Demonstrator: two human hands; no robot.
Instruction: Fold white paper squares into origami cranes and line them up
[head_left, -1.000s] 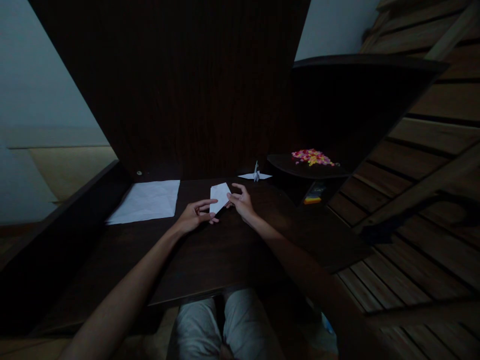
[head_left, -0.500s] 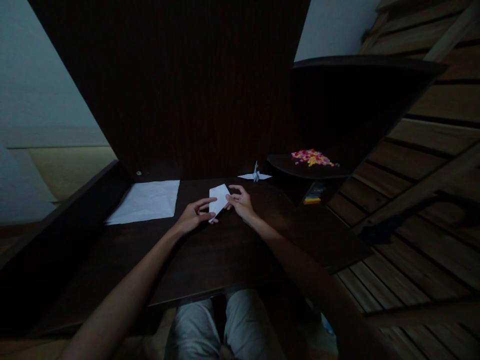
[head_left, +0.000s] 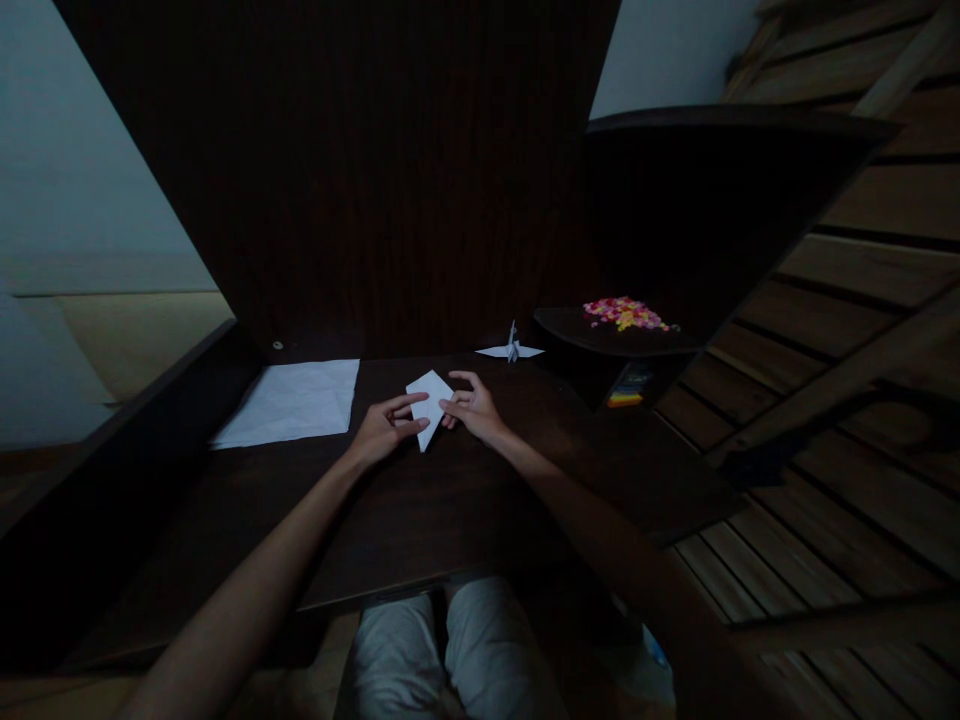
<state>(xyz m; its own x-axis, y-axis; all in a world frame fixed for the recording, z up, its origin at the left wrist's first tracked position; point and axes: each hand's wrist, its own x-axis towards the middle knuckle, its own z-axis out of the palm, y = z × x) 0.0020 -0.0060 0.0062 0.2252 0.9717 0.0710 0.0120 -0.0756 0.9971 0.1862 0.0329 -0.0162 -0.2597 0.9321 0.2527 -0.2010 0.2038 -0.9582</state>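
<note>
A small piece of folded white paper (head_left: 430, 393), kite-shaped with its long point toward me, is held just above the dark desk. My left hand (head_left: 381, 430) grips its left edge, fingers on top and thumb lower down. On the right edge, my right hand (head_left: 478, 408) pinches the paper between thumb and fingers, its index finger stretched out past the edge. Behind the paper, a finished white paper crane (head_left: 512, 350) with spread wings stands against the back panel.
Flat white paper sheets (head_left: 300, 400) lie at the desk's left. A corner shelf (head_left: 622, 342) on the right bears a heap of small pink and yellow pieces (head_left: 626, 314). Under it stands a dark box with a rainbow-coloured edge (head_left: 627, 392). A raised side board (head_left: 135, 425) bounds the left.
The folded paper has turned and shifted slightly left, and its long point now faces more toward me. My right hand has moved a little left with it.
</note>
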